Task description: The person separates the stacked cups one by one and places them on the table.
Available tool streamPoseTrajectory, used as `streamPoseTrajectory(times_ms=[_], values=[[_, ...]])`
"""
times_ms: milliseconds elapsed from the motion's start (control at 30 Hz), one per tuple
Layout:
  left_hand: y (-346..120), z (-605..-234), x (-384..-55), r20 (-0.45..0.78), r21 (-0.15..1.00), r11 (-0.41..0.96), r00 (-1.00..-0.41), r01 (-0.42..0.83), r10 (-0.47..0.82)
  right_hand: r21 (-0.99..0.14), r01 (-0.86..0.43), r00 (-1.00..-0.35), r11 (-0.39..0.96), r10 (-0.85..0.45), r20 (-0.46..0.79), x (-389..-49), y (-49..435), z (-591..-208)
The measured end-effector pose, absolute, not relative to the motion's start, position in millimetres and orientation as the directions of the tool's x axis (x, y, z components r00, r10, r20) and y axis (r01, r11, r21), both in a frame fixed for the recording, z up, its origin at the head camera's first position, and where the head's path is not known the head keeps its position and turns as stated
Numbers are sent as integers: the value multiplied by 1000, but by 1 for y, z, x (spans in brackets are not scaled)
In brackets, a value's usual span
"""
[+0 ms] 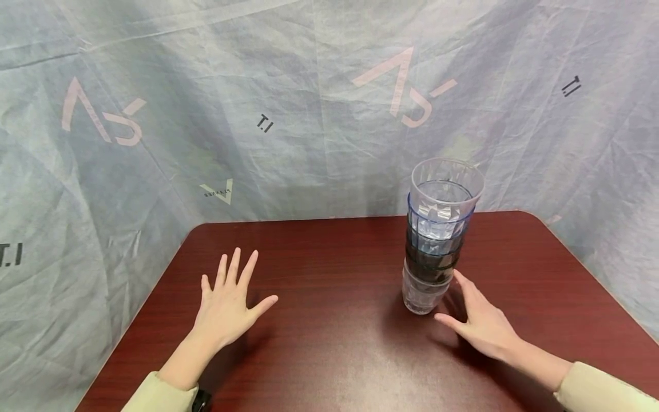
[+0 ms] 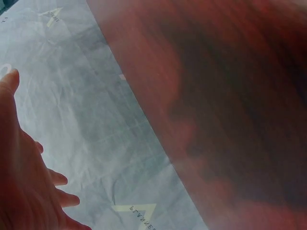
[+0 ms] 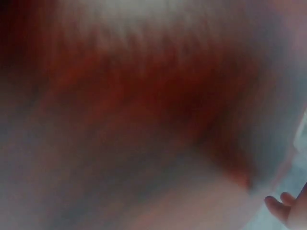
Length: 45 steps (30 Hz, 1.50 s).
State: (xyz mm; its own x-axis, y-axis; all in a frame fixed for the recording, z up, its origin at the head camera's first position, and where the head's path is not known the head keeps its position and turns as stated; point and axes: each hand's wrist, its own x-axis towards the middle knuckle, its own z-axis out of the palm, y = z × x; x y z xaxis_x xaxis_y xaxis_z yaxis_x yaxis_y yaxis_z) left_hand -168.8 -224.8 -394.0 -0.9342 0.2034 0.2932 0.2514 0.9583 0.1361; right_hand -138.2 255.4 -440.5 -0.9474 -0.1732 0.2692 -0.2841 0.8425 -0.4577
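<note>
While your left hand [image 1: 224,309] is held out flat with its fingers spread wide and nothing in them, your right hand [image 1: 486,326] is near the foot of a tall stack of cups [image 1: 435,246]. The stack stands on the red-brown table [image 1: 329,332], on the right side and toward the back, and it rests on its small round bottom. The cups sit one inside the other, so you mostly see their rims, like rings going up. The top cup [image 1: 448,177] is clear, with a wide round mouth, and you can look right into it. Just under it you can see a bright blue rim, and the part below looks see-through and bluish. The middle of the stack is dark, almost black, with a bit of green on one rim. The lowest part is clear again, and shiny bits of light show on the sides. The stack is thin at the bottom and wider at the top. Your right thumb and pointing finger are apart, loose and not curled round anything; the fingertip is right by the side of the stack, but you cannot tell if it touches. The right wrist view is very blurry and only shows some fingertips in the corner. You have pale sleeves [image 1: 604,389] and a black thing [image 1: 201,400] at your left wrist. Behind the table hangs a wrinkly gray-blue cloth [image 1: 319,68] with pink shapes and black letters.
</note>
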Motion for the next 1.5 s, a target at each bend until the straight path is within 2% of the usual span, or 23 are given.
streamPoseTrajectory(times_ms=[133,233,333,533,867,1133,1500], values=[[-220,-390,-170,297,152,953,-932,262,209,-584,-241,-965,775,-130,227,-138,246,-449],[-217,-387,-172,304,154,950,-928,272,216,-678,-283,-955,678,-135,264,-141,241,-456],[-212,-384,-176,313,149,947,-922,285,229,-724,-347,-935,596,-156,319,-145,237,-464],[-195,-374,-185,324,172,929,-909,329,262,-719,-393,-912,574,-142,385,-154,232,-475],[-152,-342,-206,354,308,842,-875,443,331,-715,-345,-929,608,-113,352,-160,228,-475],[-113,-313,-226,456,436,692,-804,575,381,-706,-355,-922,613,-105,372,-158,227,-477],[-66,-286,-246,494,648,385,-747,657,444,-722,-329,-934,609,-99,343,-157,228,-477]])
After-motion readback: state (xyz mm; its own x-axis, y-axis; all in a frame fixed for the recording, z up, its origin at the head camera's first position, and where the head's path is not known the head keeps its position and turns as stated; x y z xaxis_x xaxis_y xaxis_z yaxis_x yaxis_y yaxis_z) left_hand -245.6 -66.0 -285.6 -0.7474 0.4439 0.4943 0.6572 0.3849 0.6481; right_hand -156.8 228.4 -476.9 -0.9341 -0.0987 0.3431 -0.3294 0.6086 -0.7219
